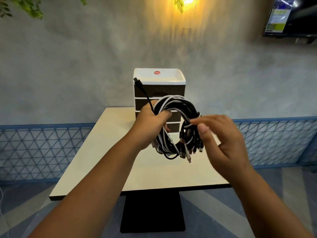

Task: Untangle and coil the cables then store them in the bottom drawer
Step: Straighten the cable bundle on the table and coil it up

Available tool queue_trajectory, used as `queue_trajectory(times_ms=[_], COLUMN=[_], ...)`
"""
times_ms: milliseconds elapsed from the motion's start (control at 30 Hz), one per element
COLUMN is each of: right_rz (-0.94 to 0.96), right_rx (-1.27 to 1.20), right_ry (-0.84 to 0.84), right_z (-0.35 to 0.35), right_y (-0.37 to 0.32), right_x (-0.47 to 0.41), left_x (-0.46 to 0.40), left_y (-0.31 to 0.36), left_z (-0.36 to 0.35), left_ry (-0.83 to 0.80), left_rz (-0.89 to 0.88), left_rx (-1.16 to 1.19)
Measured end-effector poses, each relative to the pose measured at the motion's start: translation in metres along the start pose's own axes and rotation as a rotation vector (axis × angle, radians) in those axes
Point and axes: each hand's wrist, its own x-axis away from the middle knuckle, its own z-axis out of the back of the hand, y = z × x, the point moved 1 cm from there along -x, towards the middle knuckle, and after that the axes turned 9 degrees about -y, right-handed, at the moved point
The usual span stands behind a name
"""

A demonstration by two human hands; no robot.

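My left hand (151, 125) grips a coiled bundle of black and white cables (178, 107) by its left side, above the table. One black cable end (139, 83) sticks up out of my fist. Several plug ends (187, 152) hang from the bottom of the coil. My right hand (221, 134) is at the coil's right side, blurred, with its fingertips on a white strand. Behind the coil stands a small drawer unit (159, 88) with a white top and dark drawer fronts. All its visible drawers are closed, and the bottom drawer (175, 127) is partly hidden by the cables.
The cream square table (109, 160) stands on a black pedestal (152, 213). A grey wall and a blue mesh railing (39, 148) lie behind it. A screen (291, 16) hangs at the upper right, and a lit wall lamp (187, 0) glows above the drawer unit.
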Motion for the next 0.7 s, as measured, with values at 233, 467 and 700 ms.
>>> queue_trajectory(times_ms=[233, 467, 700], right_rz=[0.365, 0.280, -0.161], right_rx=[0.364, 0.472, -0.283], right_ry=[-0.251, -0.544, -0.653], right_z=[0.014, 0.023, 0.023], right_y=[-0.031, -0.009, 0.007], right_x=[-0.087, -0.114, -0.109], left_x=[0.006, 0.014, 0.021], left_y=[-0.004, -0.002, 0.001], left_z=[-0.011, -0.008, -0.001], left_ry=[-0.150, -0.206, -0.227], left_rz=[-0.009, 0.046, -0.008], left_rx=[-0.074, -0.048, -0.079])
